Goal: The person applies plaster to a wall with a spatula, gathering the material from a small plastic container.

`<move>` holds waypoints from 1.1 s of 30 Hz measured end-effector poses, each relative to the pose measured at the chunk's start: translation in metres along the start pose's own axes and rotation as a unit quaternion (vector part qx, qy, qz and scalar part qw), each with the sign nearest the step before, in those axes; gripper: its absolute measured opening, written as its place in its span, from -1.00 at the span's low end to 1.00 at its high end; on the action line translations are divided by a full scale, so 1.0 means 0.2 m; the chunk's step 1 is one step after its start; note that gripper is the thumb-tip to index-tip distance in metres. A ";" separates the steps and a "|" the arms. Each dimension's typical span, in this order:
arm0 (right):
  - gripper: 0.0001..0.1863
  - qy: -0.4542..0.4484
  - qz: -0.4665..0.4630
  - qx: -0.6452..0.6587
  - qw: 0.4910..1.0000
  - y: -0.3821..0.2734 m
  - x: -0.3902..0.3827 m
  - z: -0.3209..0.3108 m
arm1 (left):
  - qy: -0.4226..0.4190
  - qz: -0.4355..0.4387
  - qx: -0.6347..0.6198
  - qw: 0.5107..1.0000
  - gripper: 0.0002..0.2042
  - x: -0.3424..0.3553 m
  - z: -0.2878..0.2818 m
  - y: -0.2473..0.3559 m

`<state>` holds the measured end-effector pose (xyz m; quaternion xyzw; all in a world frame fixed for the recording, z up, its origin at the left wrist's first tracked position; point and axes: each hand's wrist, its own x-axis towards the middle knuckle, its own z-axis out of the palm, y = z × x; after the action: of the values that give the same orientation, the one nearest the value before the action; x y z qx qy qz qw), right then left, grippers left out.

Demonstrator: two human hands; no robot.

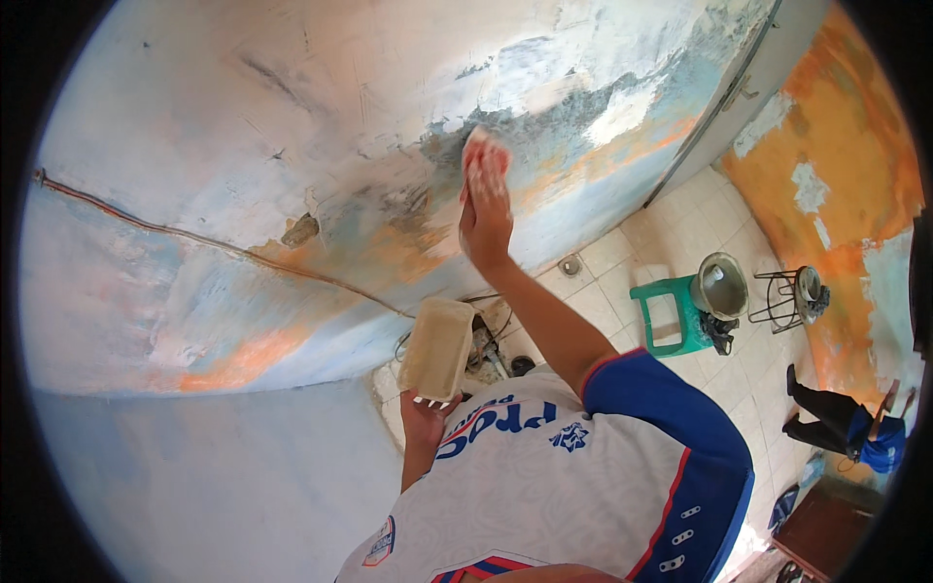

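My left hand (421, 420) grips the near end of a shallow beige rectangular tray (435, 348), low in front of my body. My right arm reaches up to the patchy wall (369, 126). There my right hand (486, 214) is closed and presses a small pinkish-red pad (500, 155) against a grey, worn strip. White smears cover its fingers, and whether the pad is a sponge or a folded cloth cannot be made out. Around it the wall shows white filler, bare grey and streaks of orange and blue.
A cable (194, 233) runs along the wall. On the tiled floor stand a green plastic stool (671, 291), a bucket (721, 284) and a metal-legged stand (775, 296). Another person (836, 428) in dark trousers is at the right, near an orange wall (841, 107).
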<state>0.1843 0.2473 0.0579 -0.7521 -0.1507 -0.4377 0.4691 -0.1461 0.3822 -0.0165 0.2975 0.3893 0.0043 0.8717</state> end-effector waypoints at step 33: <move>-0.40 -0.084 -0.045 0.119 0.988 0.08 -0.10 -0.22 | 0.049 0.021 -0.034 0.998 -0.21 0.05 -0.16 -0.10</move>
<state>0.1612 0.2056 0.0401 -0.7172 -0.2746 -0.3728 0.5208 -0.1654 0.3846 -0.0490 0.2753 0.4244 0.0508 0.8611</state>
